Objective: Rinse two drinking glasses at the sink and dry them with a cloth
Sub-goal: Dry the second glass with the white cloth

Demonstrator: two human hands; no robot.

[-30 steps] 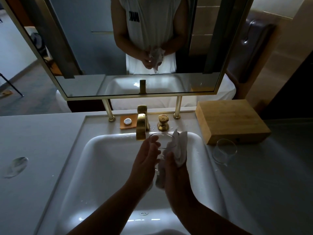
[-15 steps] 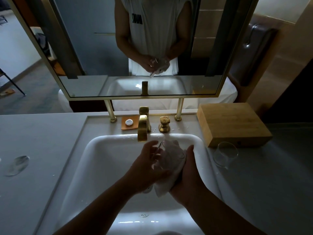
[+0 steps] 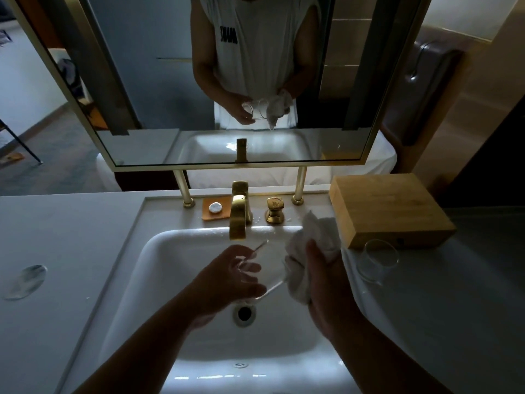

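Over the white sink (image 3: 159,280), my left hand (image 3: 227,282) grips a clear drinking glass (image 3: 265,268) lying on its side, its mouth toward the right. My right hand (image 3: 326,282) is closed on a bunched white cloth (image 3: 312,245), which sits at the glass's mouth. A second clear glass (image 3: 377,261) stands on the counter to the right of the basin, in front of a wooden box. No water runs from the gold faucet (image 3: 238,217).
A wooden box (image 3: 392,209) sits at the back right of the counter. A gold knob (image 3: 274,213) and an orange soap dish (image 3: 216,210) flank the faucet. The drain (image 3: 243,313) lies below my left hand. A framed mirror (image 3: 199,81) hangs behind on gold posts.
The cloth was wrapped around and inside the glass; my right hand has since pulled it out to the right, and the glass now lies sideways in my left hand.
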